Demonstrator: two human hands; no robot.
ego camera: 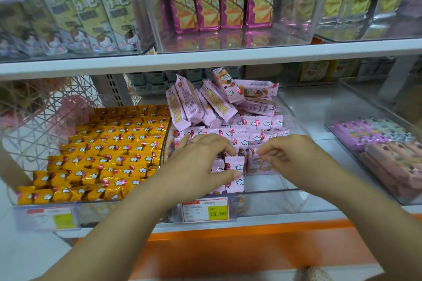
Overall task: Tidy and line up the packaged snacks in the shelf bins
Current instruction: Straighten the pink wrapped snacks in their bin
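Shop shelf [205,59], clear middle bin [294,191] full of pink snack packs [228,107], cloud-and-balloon print, heaped loose at back, upright by front edge. Left hand [201,162] gripping front-row packs, right hand [290,155] pinching the neighbour's top.

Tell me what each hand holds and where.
The left hand grips upright pink packets, thumb in front, fingers behind. The right hand seems to pinch the neighbouring pink packet by its top edge.

White shelf [319,146] — clear bins [274,198]
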